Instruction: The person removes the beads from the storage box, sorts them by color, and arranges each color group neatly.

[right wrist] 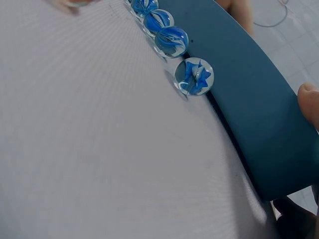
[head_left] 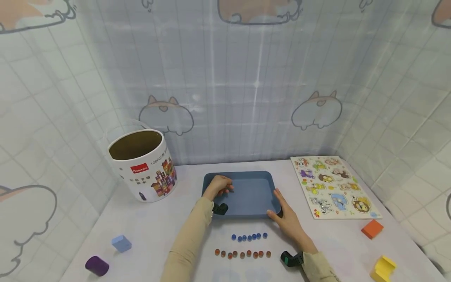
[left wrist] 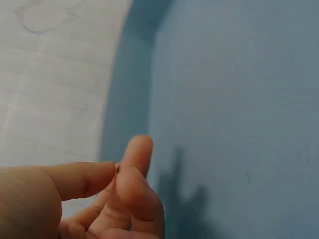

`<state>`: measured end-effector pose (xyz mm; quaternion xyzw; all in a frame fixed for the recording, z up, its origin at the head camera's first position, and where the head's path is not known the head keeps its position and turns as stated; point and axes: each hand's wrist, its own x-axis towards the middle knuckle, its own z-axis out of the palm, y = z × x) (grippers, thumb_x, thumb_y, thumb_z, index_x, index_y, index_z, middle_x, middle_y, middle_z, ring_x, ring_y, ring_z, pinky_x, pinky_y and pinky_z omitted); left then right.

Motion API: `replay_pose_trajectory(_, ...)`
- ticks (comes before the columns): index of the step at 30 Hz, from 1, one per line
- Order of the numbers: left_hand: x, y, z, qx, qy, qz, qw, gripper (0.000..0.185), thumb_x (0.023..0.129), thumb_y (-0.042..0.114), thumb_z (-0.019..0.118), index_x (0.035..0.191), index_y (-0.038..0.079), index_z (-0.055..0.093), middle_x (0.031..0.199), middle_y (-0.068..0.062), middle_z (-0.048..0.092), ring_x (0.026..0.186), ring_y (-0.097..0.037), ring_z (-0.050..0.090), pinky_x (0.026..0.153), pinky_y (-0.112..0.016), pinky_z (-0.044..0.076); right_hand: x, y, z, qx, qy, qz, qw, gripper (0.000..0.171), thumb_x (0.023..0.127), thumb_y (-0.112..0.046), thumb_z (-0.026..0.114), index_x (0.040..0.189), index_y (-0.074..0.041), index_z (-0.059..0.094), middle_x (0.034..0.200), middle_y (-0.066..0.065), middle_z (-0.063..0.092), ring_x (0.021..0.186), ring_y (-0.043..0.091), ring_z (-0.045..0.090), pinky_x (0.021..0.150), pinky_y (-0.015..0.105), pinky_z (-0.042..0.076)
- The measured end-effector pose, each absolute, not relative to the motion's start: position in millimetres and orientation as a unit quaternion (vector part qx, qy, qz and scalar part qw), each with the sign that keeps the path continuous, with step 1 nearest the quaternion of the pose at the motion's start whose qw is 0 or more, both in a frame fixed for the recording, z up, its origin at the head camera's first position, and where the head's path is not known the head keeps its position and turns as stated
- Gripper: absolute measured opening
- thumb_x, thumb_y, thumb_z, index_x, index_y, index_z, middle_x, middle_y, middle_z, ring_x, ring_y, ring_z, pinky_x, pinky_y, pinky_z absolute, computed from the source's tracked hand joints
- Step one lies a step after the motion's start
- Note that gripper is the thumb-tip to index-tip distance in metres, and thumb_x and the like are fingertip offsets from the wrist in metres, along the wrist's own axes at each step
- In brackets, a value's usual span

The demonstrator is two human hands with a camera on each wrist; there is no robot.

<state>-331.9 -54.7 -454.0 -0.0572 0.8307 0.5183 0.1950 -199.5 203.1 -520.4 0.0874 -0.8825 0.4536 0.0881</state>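
Observation:
A shallow blue tray [head_left: 251, 196] lies on the table. My left hand [head_left: 220, 185] is over its left part, fingers curled. In the left wrist view, the thumb [left wrist: 82, 179] meets the fingertips at the tray's left wall, with only a tiny dark speck showing between them. My right hand [head_left: 287, 217] grips the tray's front right corner, its thumb over the front rim and its fingers along the right side. In front of the tray run a row of blue marbles [head_left: 249, 237] and, nearer, a row of orange-brown marbles [head_left: 242, 255].
A white bucket [head_left: 144, 168] stands back left, and an animal puzzle board [head_left: 331, 188] lies on the right. Loose blocks are near the edges: light blue [head_left: 121, 243], purple [head_left: 97, 266], orange [head_left: 372, 229] and yellow [head_left: 382, 269]. A patterned curtain [head_left: 239, 98] hangs behind.

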Motion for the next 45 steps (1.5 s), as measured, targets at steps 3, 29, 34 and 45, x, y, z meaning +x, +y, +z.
replay_pose_trajectory(3, -323, -61, -449, -0.031, 0.819, 0.535, 0.207, 0.033, 0.098, 0.024, 0.057, 0.123, 0.003, 0.062, 0.081, 0.001, 0.072, 0.053, -0.007, 0.052, 0.047, -0.02, 0.031, -197, 202, -523, 0.087, -0.882, 0.455, 0.089, 0.079, 0.091, -0.03, 0.066, 0.154, -0.009, 0.025, 0.162, 0.014, 0.019, 0.146, 0.041, 0.022, 0.114, 0.06, 0.021)
replay_pose_trajectory(29, -189, -158, -447, 0.171, 0.812, 0.5, 0.248, 0.03, 0.096, 0.024, 0.062, 0.111, -0.001, 0.069, 0.08, -0.006, 0.068, 0.049, -0.006, 0.035, 0.045, -0.019, 0.031, -196, 204, -522, 0.082, -0.887, 0.446, 0.085, 0.079, 0.091, -0.03, 0.066, 0.154, -0.01, 0.024, 0.162, 0.015, 0.018, 0.146, 0.043, 0.02, 0.114, 0.061, 0.019)
replay_pose_trajectory(34, -170, -163, -456, 0.188, 0.811, 0.466, 0.3, 0.016, 0.091, 0.014, 0.066, 0.099, 0.003, 0.074, 0.078, -0.002, 0.068, 0.054, -0.006, 0.042, 0.049, -0.02, 0.036, -198, 204, -522, 0.08, -0.887, 0.446, 0.087, 0.079, 0.09, -0.029, 0.066, 0.154, -0.01, 0.024, 0.162, 0.014, 0.017, 0.146, 0.043, 0.02, 0.114, 0.061, 0.019)
replay_pose_trajectory(45, -158, -146, -466, 0.191, 0.847, 0.42, 0.265, 0.008, 0.078, 0.006, 0.076, 0.083, 0.009, 0.072, 0.064, 0.004, 0.058, 0.055, -0.006, 0.044, 0.05, -0.019, 0.033, -198, 203, -522, 0.086, -0.886, 0.449, 0.08, 0.079, 0.091, -0.03, 0.066, 0.155, -0.01, 0.022, 0.162, 0.013, 0.016, 0.146, 0.043, 0.019, 0.114, 0.062, 0.019)
